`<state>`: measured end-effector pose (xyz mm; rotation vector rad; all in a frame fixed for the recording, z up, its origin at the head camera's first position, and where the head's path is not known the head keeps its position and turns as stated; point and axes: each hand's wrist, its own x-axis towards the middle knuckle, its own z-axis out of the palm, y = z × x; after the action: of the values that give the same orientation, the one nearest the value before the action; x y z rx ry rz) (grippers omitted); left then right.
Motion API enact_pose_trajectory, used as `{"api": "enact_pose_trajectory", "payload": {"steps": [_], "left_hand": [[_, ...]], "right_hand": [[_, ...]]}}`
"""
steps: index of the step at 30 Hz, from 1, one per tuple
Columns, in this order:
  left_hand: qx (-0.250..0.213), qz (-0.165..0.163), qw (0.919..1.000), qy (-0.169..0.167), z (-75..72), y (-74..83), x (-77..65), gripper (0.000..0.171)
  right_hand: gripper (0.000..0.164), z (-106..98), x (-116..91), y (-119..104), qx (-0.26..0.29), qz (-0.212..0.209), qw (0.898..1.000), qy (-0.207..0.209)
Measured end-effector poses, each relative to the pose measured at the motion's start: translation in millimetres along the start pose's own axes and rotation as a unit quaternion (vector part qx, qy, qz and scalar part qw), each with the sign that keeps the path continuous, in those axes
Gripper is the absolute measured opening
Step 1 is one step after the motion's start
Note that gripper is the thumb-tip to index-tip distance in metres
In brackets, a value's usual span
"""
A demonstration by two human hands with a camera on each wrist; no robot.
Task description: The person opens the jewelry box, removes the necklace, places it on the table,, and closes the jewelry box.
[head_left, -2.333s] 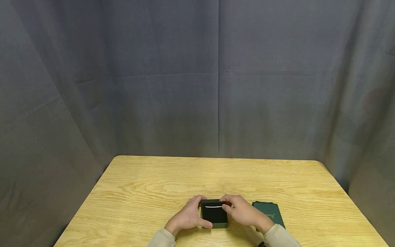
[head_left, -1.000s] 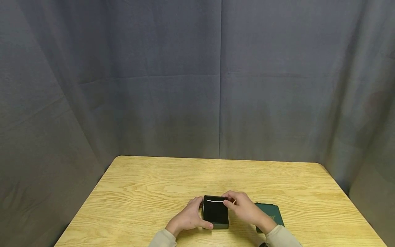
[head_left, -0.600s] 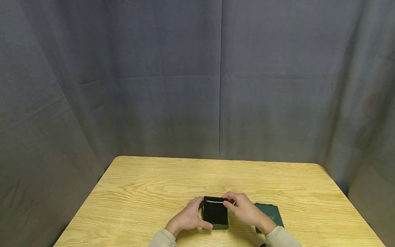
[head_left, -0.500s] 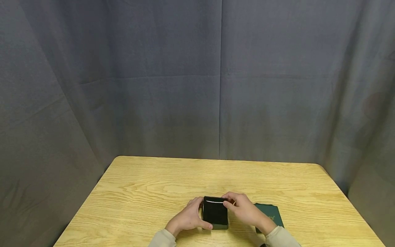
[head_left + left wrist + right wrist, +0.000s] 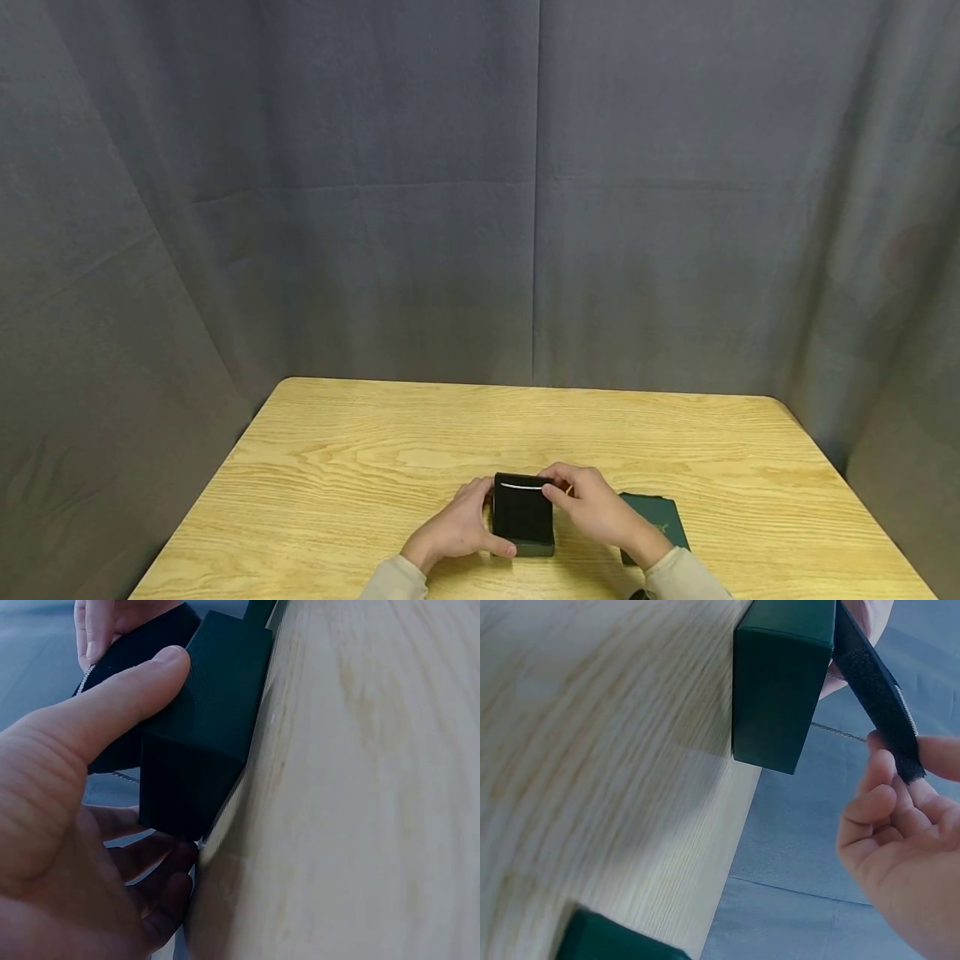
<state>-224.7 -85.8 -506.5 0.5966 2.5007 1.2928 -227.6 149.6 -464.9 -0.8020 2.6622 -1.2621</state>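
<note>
A small dark green jewelry box (image 5: 534, 550) sits on the table near its front edge. My left hand (image 5: 457, 527) grips it from the left, thumb on the near wall and fingers round the far side. A black padded insert (image 5: 522, 512) stands tilted out of the box, its far edge raised. My right hand (image 5: 588, 504) pinches that edge at the far right corner between thumb and fingers. Across the insert's upper part runs a thin silver chain (image 5: 521, 487). In the right wrist view, a strand of chain (image 5: 840, 733) also stretches behind the insert towards the box.
To the right, partly behind the right forearm, lies a dark green lid (image 5: 654, 517) with gold lettering. The wood-grain table (image 5: 390, 442) spreads out around the box. Grey curtains (image 5: 405, 250) hang behind the table and at both sides.
The insert lay flat in the box at first; its far edge has been lifted and now leans up. My right hand rose slightly with it. The left hand has stayed in place.
</note>
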Motion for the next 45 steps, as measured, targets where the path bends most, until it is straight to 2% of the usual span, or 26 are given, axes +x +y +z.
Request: {"api": "enact_pose_trajectory", "payload": {"steps": [16,45], "left_hand": [[-0.01,0.014,0.9998,0.001,0.1,-1.0,-1.4,0.091],[0.01,-0.003,0.9999,-0.004,-1.0,-1.9,-0.9,0.094]], "right_hand": [[0.023,1.0,0.1,1.0,0.025,0.008,1.0,-0.004],[0.021,6.5,-1.0,7.8,0.045,0.026,0.999,0.007]]}}
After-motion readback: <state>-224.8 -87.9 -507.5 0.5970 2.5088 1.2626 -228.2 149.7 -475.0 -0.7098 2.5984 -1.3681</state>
